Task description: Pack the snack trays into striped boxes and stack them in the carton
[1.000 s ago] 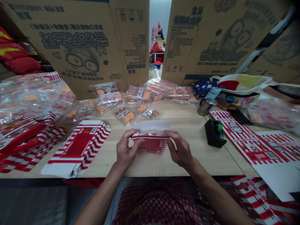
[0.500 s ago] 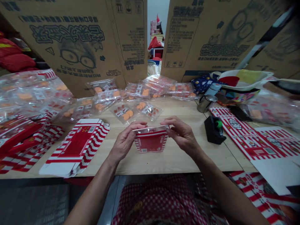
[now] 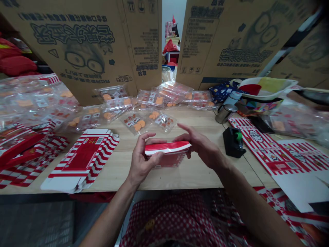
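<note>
At wooden table: red box; cartons behind.

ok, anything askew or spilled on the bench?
Mildly askew: the white card flap at far right seems to jut past the table front, and the flat carton stack at left is fanned unevenly. No spill visible.

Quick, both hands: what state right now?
Left hand: closed, holding the red box by its left end.
Right hand: fingers partly spread at the box's right end; whether it grips cannot be told.
</note>
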`<action>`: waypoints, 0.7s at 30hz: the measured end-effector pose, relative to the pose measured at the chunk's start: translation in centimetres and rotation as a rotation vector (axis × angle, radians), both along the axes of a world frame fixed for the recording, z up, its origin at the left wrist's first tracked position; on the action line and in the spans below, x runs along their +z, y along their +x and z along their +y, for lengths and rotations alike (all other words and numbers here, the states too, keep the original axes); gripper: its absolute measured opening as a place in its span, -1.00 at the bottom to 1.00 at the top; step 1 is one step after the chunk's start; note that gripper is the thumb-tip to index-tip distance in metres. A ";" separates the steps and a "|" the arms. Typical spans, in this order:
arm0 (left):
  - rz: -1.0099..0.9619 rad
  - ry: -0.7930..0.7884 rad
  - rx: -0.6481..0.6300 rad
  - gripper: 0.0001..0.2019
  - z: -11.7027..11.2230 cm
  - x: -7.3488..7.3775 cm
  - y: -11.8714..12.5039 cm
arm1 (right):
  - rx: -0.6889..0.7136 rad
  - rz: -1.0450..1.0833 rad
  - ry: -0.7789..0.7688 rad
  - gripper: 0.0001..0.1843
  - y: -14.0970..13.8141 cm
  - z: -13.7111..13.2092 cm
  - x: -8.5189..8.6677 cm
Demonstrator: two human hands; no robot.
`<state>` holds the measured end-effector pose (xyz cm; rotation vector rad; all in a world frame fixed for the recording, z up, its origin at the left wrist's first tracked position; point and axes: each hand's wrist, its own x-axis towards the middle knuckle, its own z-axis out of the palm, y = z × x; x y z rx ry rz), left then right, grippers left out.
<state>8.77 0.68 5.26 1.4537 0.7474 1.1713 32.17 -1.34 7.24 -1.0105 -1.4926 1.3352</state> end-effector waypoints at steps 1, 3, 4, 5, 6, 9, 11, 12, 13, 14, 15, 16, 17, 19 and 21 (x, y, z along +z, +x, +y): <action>0.026 0.007 -0.026 -0.43 -0.1 0.1 -0.1 | 0.069 -0.030 -0.048 -0.50 0.1 0.3 0.4; 0.080 0.018 -0.056 -0.41 -0.1 0.3 -0.5 | 0.201 -0.138 -0.081 -0.56 0.3 0.9 1.3; 0.099 0.025 -0.058 -0.41 -0.1 0.2 -0.6 | 0.247 -0.182 -0.078 -0.60 0.4 1.1 1.7; 0.109 0.032 -0.058 -0.42 0.0 0.2 -0.8 | 0.277 -0.207 -0.079 -0.63 0.4 1.3 2.1; 0.112 0.041 -0.064 -0.41 0.0 0.2 -0.9 | 0.296 -0.212 -0.097 -0.66 0.4 1.5 2.4; 0.111 0.057 -0.139 -0.38 -0.1 0.0 -1.0 | 0.371 -0.235 -0.237 -0.78 0.2 2.1 3.0; 0.127 0.052 -0.192 -0.36 -0.3 0.0 -1.0 | 0.421 -0.261 -0.336 -0.86 -0.1 2.6 3.0; 0.139 0.048 -0.202 -0.37 -0.5 0.1 -1.0 | 0.441 -0.272 -0.369 -0.89 -0.2 2.9 3.0; 0.152 0.043 -0.204 -0.38 -0.7 0.1 -1.0 | 0.461 -0.277 -0.394 -0.90 -0.3 3.1 2.9; 0.166 0.040 -0.205 -0.40 -0.8 0.2 -1.1 | 0.477 -0.274 -0.412 -0.91 -0.5 3.2 2.9; 0.181 0.036 -0.210 -0.42 -1.0 0.3 -1.1 | 0.486 -0.269 -0.424 -0.92 -0.6 3.3 2.8; 0.196 0.034 -0.217 -0.44 -1.1 0.5 -1.2 | 0.491 -0.270 -0.427 -0.93 -0.7 3.3 2.9; 0.211 0.036 -0.225 -0.47 -1.2 0.6 -1.3 | 0.490 -0.279 -0.423 -0.93 -0.8 3.2 3.0; 0.234 0.053 -0.242 -0.50 -1.1 0.9 -1.5 | 0.459 -0.308 -0.421 -0.89 -1.0 2.8 3.3; 0.247 0.092 -0.263 -0.50 -1.0 1.2 -1.6 | 0.445 -0.320 -0.433 -0.81 -1.1 2.2 3.8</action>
